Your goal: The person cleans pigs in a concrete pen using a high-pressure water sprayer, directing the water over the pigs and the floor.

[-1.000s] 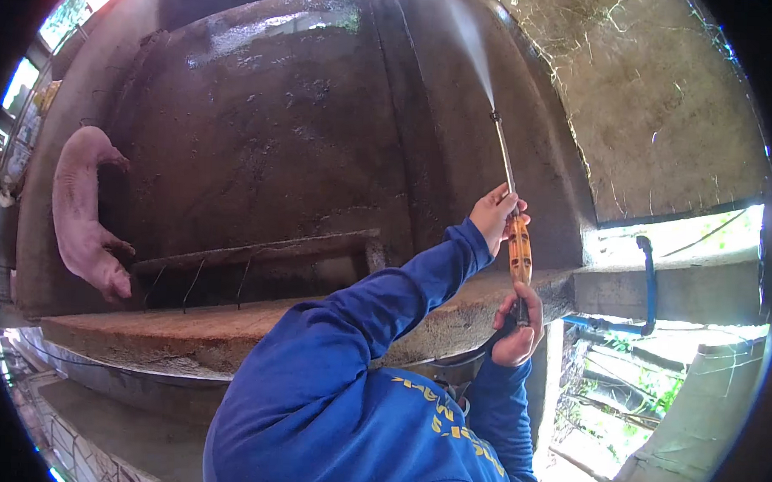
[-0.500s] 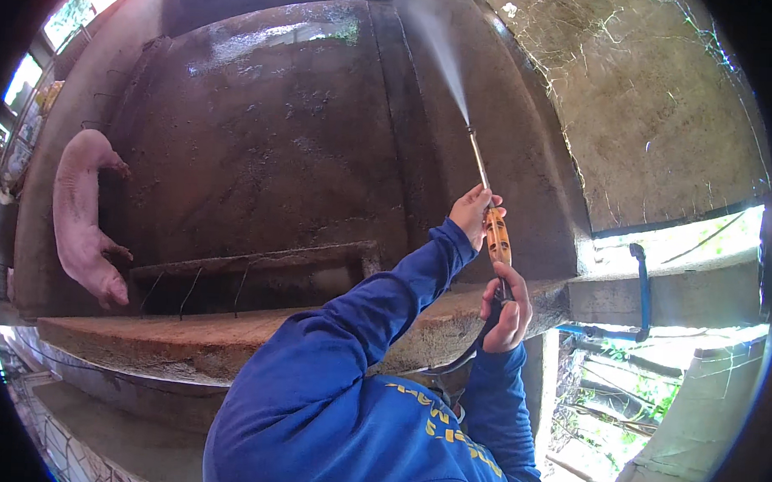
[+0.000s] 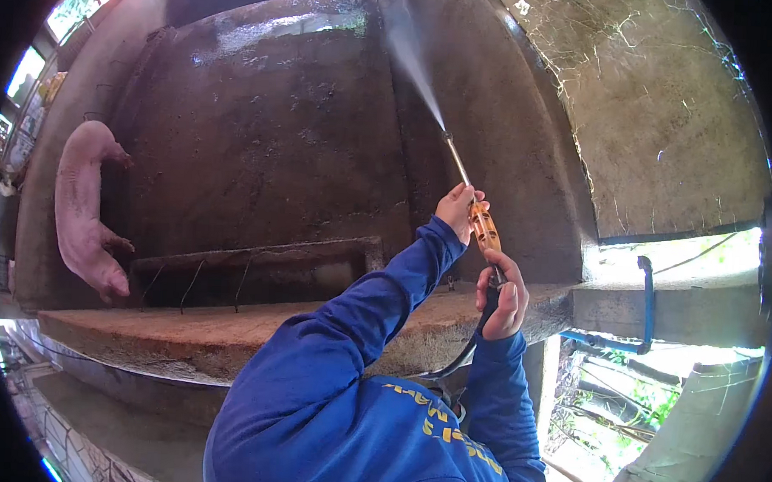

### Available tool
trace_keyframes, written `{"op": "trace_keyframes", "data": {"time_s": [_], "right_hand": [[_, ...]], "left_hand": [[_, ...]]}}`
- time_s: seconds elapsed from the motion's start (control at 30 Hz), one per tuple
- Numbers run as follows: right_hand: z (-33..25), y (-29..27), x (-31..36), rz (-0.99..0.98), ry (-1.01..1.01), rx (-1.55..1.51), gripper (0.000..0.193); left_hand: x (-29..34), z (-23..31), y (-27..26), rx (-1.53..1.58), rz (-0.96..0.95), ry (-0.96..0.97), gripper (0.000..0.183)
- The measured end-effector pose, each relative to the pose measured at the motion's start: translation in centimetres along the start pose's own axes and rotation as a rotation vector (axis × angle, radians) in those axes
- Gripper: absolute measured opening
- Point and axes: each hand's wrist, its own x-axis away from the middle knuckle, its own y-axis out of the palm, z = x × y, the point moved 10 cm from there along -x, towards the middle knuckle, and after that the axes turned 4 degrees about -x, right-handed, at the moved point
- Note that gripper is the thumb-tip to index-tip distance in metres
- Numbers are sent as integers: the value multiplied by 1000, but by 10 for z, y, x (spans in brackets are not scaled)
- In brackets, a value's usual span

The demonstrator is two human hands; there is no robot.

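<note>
So the left hand (image 3: 457, 214) has its fingers clamped round a slim metal-and-amber spray wand (image 3: 486, 232), right hand (image 3: 504, 305) gripping its dark rear end, both above a rough concrete ledge (image 3: 229, 342). White water (image 3: 417, 72) fans out ahead. Yellow lettering on the blue shirt (image 3: 312, 400). Smooth pink pig (image 3: 85, 205) well off left; boxy trough (image 3: 274, 275) between.

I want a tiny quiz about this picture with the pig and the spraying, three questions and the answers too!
1. True or false: in the picture, the pig is left of the spray wand.
2. From the spraying tip, compared with the left hand, is the right hand: A, closer; B, farther; C, equally far?
3. Fill in: the person's sleeves are ____.

Key: 1. True. 2. B, farther. 3. Blue.
</note>
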Motion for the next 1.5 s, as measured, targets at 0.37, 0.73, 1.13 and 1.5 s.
{"op": "trace_keyframes", "data": {"time_s": [0.37, 0.73, 1.13, 1.5], "right_hand": [[-2, -26, -12, 79, 114, -67, 67], [-2, -37, -14, 114, 14, -207, 70], [-2, -41, -15, 144, -7, -221, 69], [-13, -42, -31, 41, 292, 60, 54]], "left_hand": [[6, -9, 20, -58, -81, -92, 13], [0, 8, 47, -75, -119, -25, 13], [0, 10, 55, -92, -124, -26, 10], [19, -64, 3, 52, 78, -299, 14]]}}
